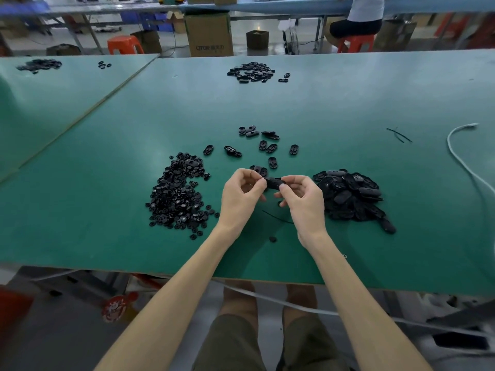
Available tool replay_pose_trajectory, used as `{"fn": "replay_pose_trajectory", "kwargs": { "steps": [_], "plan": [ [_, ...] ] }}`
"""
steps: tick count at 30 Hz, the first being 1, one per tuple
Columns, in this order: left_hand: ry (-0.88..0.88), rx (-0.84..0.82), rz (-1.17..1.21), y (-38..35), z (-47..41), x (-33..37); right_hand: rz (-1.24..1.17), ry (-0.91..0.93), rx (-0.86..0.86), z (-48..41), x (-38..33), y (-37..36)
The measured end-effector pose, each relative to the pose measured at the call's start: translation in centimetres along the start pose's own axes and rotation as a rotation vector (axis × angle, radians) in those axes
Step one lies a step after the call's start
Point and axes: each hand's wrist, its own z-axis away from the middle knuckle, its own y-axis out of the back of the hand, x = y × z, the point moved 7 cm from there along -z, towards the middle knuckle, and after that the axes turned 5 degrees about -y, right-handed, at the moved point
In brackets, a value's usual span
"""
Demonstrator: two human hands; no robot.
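Shell [274, 183], black plastic, oval: one item, held above the green table [107, 135] just in front of you, between your two hands. Your left hand [241, 195] pinches its left end, fingers curled in, thumb and fingertips pressed on the part. Your right hand [301, 196] pinches its right end the same way, fingers curled over the top.

Heap of small round black parts [179, 195]: on the table just left of your left hand, loose and scattered at its edges.
Heap of oval black shells [351, 195]: just right of your right hand, piled higher.
Scattered oval pieces [263, 145]: a dozen or so, lying singly or in pairs beyond your hands, between the two heaps.
Single round part [272, 239]: on the table between your wrists.
Thin black strand [277, 217]: on the table below your hands.
Farther heap of black pieces [251, 72]: near the far edge, well apart from the rest.
White cable [460, 159]: curving along the right side of the table.
Cardboard box [209, 33] and orange stool [124, 45]: on the floor beyond the table.
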Motion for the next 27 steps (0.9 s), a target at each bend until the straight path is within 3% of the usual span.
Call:
{"fn": "replay_pose_trajectory", "kwargs": {
  "steps": [7,13,27],
  "plan": [
    [-0.001,-0.005,-0.027,0.1,0.0,-0.1,0.031,-0.001,0.002,0.1,-0.1,0.0],
    [-0.139,-0.127,-0.228,-1.5,0.7,1.1,0.176,0.077,-0.045,0.4,-0.6,-0.5],
    [-0.105,-0.125,-0.154,-1.4,0.5,1.0,0.229,0.071,-0.041,0.5,-0.7,-0.6]
  ]
}}
